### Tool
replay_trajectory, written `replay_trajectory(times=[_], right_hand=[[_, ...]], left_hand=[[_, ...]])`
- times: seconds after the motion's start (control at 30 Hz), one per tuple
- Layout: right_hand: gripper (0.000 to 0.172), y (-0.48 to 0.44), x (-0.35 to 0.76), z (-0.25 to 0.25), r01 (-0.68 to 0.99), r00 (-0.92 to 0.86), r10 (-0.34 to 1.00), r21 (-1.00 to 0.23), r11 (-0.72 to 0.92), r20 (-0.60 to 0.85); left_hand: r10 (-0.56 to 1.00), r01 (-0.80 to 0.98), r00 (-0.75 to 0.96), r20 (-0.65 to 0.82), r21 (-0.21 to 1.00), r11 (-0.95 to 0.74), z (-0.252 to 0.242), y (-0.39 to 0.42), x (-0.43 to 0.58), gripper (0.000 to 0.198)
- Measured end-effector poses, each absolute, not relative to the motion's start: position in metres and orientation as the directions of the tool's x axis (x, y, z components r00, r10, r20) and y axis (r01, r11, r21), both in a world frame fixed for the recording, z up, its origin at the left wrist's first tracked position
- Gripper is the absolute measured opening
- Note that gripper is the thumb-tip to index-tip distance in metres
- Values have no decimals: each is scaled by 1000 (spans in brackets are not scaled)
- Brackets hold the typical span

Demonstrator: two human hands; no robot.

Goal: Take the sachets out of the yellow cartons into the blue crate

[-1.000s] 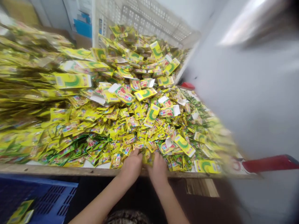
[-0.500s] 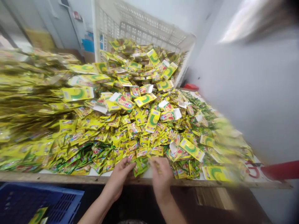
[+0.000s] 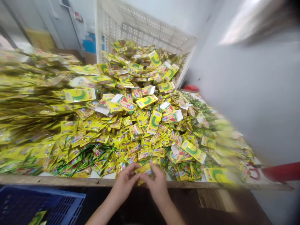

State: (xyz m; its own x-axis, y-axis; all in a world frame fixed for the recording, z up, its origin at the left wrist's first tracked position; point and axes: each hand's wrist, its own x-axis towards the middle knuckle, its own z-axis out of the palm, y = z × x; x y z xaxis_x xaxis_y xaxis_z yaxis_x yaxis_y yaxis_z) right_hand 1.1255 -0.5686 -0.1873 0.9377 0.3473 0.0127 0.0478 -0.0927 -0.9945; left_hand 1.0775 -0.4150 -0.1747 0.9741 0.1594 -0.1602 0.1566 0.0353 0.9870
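At the front edge of the table, my left hand (image 3: 125,181) pinches the near-left end of a yellow candy sachet (image 3: 144,170) between thumb and fingers. Its right end is gripped by my right hand (image 3: 158,182), thumb in front. Whether another sachet lies underneath it is hidden by my fingers. Just beyond my hands spreads a heap of small yellow and green sachets (image 3: 134,131). Flat yellow cartons, such as one carton (image 3: 154,122) with a green curve, lie on top of that heap.
Behind the heap a white crate (image 3: 150,26) lies tipped, cartons spilling from it. A blue crate (image 3: 70,204) sits below the table's left front. Red-handled scissors (image 3: 254,172) and a red cylindrical object (image 3: 281,172) are at the right edge. A grey wall (image 3: 246,93) borders the right.
The green sachet at my left hand is no longer visible; a yellow sachet now lies between both hands. My right hand has come closer to my left.
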Motion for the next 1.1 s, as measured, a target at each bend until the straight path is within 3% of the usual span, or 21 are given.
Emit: replay_trajectory(times=[0.07,0.13,0.23,0.33,0.4,0.5,0.6,0.67,0.77,0.83,1.0,1.1], right_hand=[[31,-573,1130,-190,-157,910,396,-986,47,-126],[36,-580,1131,-194,-294,887,404,-948,124,-222],[37,-591,1129,-201,-317,871,426,-943,104,-246],[26,-596,1125,-208,-267,877,435,-960,87,-204],[28,-596,1125,-212,-277,880,429,-955,109,-206],[37,-595,1128,-219,-299,876,433,-943,145,-212],[40,-595,1131,-228,-282,870,461,-943,177,-174],[39,-595,1132,-234,-279,869,472,-936,213,-151],[40,-595,1132,-239,-278,877,460,-928,250,-139],[40,-596,1131,-238,-276,883,448,-926,257,-139],[38,-595,1128,-220,-283,895,423,-914,292,-143],[37,-594,1129,-208,-298,888,433,-908,294,-152]], left_hand=[[89,61,995,-39,967,-249,-168,-409,1083,15],[110,-72,983,149,854,-516,-156,-395,1095,15],[234,-146,837,494,614,-776,-129,-370,1126,17],[165,-119,758,631,382,-917,-101,-362,1164,28],[72,-141,762,643,274,-951,-88,-373,1187,29],[27,-161,762,647,230,-960,-79,-403,1218,30],[-100,-231,772,628,131,-964,-75,-418,1245,61],[-329,-365,787,523,-36,-930,-70,-412,1260,74],[-533,-491,785,315,-207,-846,-58,-390,1274,63],[-537,-502,781,317,-192,-843,-49,-375,1275,60],[-380,-494,744,549,70,-867,-45,-361,1257,32],[-434,-524,764,477,67,-849,-62,-367,1240,47]])
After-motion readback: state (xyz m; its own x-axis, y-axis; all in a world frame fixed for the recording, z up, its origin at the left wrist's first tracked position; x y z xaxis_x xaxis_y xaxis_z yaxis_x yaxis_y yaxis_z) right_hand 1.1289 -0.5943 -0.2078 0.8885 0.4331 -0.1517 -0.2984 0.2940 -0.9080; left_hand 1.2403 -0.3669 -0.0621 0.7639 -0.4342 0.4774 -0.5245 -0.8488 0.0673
